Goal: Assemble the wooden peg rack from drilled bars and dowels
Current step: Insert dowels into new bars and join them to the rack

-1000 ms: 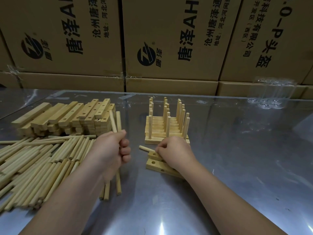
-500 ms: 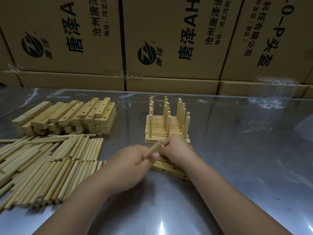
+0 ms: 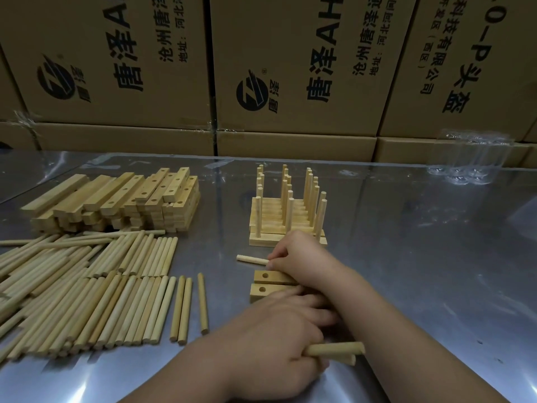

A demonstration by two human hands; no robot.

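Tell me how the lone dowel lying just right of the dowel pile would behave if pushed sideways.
The lone dowel is round and smooth on a glossy table, so it would probably roll freely. It looks like thin solid wood, so it is likely light and stiff. Pushed left, it would likely stop against the two dowels beside it.

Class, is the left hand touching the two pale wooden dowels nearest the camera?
Touching: the head view shows the left hand gripping both pale wooden dowels.

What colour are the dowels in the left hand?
The dowels are pale natural wood; head view.
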